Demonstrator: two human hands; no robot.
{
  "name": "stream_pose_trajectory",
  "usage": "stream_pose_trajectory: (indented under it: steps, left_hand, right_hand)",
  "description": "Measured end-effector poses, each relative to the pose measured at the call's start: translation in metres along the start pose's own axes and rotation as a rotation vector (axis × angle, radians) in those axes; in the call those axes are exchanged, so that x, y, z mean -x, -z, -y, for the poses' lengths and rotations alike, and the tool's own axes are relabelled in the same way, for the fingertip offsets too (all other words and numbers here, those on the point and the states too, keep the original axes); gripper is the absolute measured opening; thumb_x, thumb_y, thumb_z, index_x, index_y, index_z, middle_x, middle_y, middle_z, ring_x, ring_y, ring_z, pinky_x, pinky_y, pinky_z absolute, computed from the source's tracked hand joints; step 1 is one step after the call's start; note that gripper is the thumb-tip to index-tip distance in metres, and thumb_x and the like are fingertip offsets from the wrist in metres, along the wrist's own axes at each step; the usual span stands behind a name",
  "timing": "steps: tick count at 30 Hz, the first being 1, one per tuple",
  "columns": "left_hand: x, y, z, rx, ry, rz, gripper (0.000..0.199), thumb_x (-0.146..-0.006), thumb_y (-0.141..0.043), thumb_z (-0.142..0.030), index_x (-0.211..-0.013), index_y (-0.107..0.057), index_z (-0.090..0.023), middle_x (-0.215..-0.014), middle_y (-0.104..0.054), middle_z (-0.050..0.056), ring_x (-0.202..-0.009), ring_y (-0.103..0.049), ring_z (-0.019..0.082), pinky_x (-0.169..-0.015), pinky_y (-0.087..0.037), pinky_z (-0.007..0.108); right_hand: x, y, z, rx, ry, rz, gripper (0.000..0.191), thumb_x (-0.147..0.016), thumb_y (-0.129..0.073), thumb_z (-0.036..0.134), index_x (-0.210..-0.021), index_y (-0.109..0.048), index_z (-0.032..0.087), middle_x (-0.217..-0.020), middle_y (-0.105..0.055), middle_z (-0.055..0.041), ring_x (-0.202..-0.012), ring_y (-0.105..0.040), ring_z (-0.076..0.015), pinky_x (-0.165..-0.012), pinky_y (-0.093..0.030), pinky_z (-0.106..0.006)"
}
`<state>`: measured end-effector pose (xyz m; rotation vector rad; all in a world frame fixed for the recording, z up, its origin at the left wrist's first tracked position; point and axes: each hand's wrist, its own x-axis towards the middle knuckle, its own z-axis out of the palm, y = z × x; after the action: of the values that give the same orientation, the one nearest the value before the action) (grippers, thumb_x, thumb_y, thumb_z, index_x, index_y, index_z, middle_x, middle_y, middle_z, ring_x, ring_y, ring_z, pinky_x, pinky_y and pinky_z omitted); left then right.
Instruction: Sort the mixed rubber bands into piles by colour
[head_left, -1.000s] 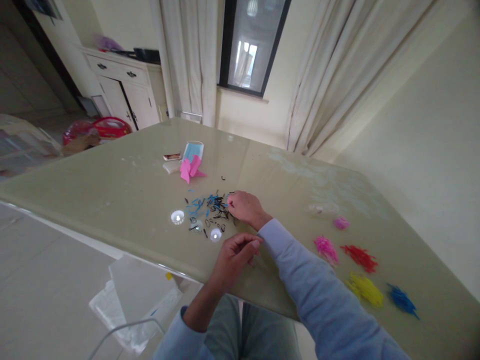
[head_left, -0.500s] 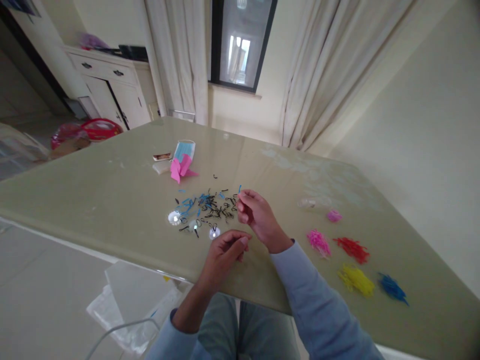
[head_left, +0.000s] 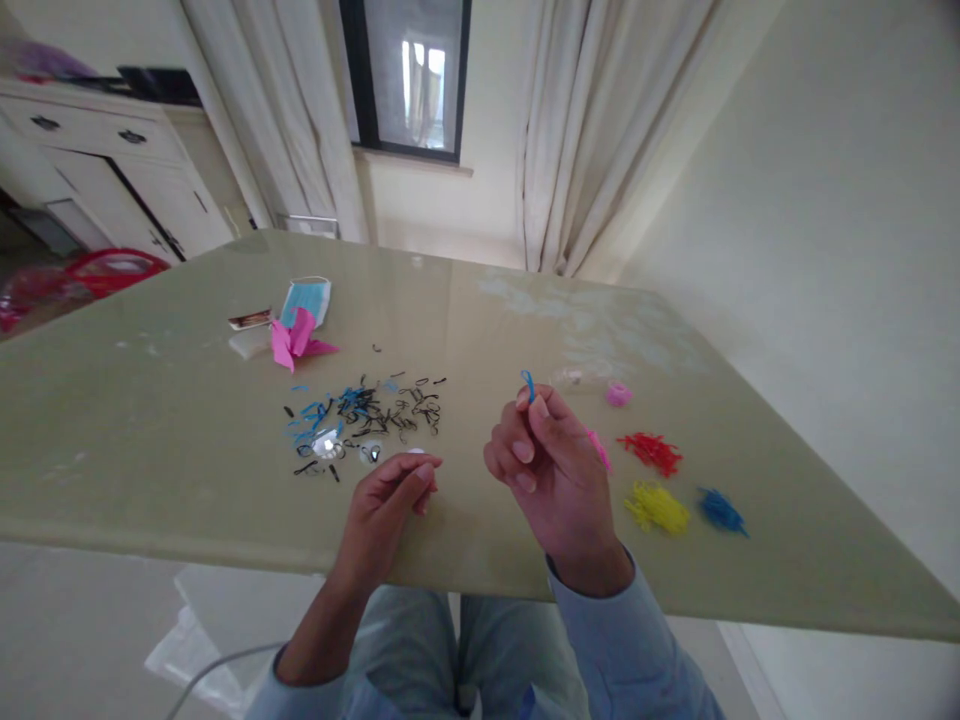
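Between thumb and fingertips, my right hand (head_left: pixel 559 480) pinches a small blue rubber band (head_left: pixel 529 385) above the table (head_left: pixel 465 545). My left hand (head_left: pixel 386 515) is closed at the table's near side, thumb against fingers; whether anything is in it cannot be seen. Beyond it lies a loose mixed heap of black and blue rubber bands (head_left: pixel 367 408). Sorted piles sit to the right: red bands (head_left: pixel 652 453), yellow bands (head_left: pixel 658 507) and blue bands (head_left: pixel 721 510). My right hand mostly covers a bright pink pile (head_left: pixel 600 451), and a smaller pink bunch (head_left: pixel 619 394) lies farther back.
A blue face mask (head_left: pixel 306 300), a folded pink paper piece (head_left: pixel 300 340) and a small printed packet (head_left: pixel 250 319) lie at the back left. Clear plastic (head_left: pixel 577 376) rests near the pink bunch. The table's near edge runs just before my lap.
My right hand has moved away from the mixed heap to the right, carrying the blue rubber band, now held nearer the sorted piles. My left hand stays closed. The view has turned right.
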<state>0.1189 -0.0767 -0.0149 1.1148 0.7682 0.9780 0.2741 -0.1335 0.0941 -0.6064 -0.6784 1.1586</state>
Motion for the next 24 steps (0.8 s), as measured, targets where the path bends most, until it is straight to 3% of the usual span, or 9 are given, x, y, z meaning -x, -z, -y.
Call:
stream_pose_trajectory:
  steps: [7,12,15,20,22,24]
  left_hand:
    - [0.003,0.0,-0.005,-0.053,0.022,-0.074,0.026,-0.078,-0.074,-0.038,-0.091,-0.074,-0.015,-0.067,-0.061,0.001,-0.059,-0.051,0.009,-0.055,-0.041,0.02]
    - [0.01,0.005,-0.003,-0.169,0.015,-0.115,0.03,-0.072,-0.077,-0.042,-0.089,-0.075,-0.017,-0.07,-0.065,0.001,-0.061,-0.055,0.011,-0.057,-0.045,0.021]
    - [0.016,0.005,-0.002,-0.322,0.013,-0.147,0.034,-0.07,-0.077,-0.047,-0.089,-0.076,-0.018,-0.069,-0.066,0.001,-0.064,-0.058,0.013,-0.06,-0.048,0.022]
    - [0.023,-0.001,-0.007,-0.555,0.0,-0.175,0.039,-0.073,-0.07,-0.057,-0.092,-0.076,-0.023,-0.067,-0.066,-0.001,-0.071,-0.062,0.017,-0.068,-0.05,0.024]
    - [0.023,-0.002,-0.009,-0.615,0.016,-0.18,0.04,-0.072,-0.069,-0.06,-0.092,-0.076,-0.026,-0.07,-0.069,-0.001,-0.073,-0.063,0.02,-0.07,-0.051,0.028]
    - [0.021,-0.001,-0.011,-0.668,0.02,-0.178,0.039,-0.071,-0.069,-0.063,-0.091,-0.076,-0.03,-0.073,-0.071,-0.003,-0.074,-0.065,0.022,-0.072,-0.052,0.032]
  right_hand:
    - [0.023,0.015,0.01,0.031,0.047,-0.12,0.02,-0.093,-0.059,0.034,-0.08,-0.048,0.022,-0.057,-0.041,0.0091,-0.042,-0.028,-0.0056,-0.045,-0.022,-0.022]
    - [0.049,0.04,0.031,0.161,0.179,-0.306,0.022,-0.094,-0.056,0.037,-0.078,-0.049,0.023,-0.055,-0.041,0.0085,-0.042,-0.028,-0.0067,-0.045,-0.026,-0.023]
    - [0.07,0.074,0.051,0.297,0.295,-0.463,0.022,-0.091,-0.06,0.037,-0.078,-0.052,0.022,-0.055,-0.042,0.0078,-0.044,-0.032,-0.0073,-0.046,-0.029,-0.023]
    - [0.115,0.158,0.082,0.735,0.421,-0.871,0.025,-0.081,-0.071,0.042,-0.08,-0.06,0.02,-0.057,-0.049,0.0058,-0.05,-0.04,-0.0091,-0.047,-0.03,-0.022]
    - [0.133,0.188,0.091,0.957,0.391,-1.032,0.03,-0.079,-0.071,0.046,-0.082,-0.063,0.018,-0.057,-0.05,0.0051,-0.051,-0.041,-0.0101,-0.047,-0.031,-0.022]
    - [0.146,0.208,0.098,1.185,0.302,-1.11,0.035,-0.077,-0.069,0.051,-0.082,-0.066,0.017,-0.059,-0.055,0.0024,-0.053,-0.046,-0.0126,-0.05,-0.035,-0.025]
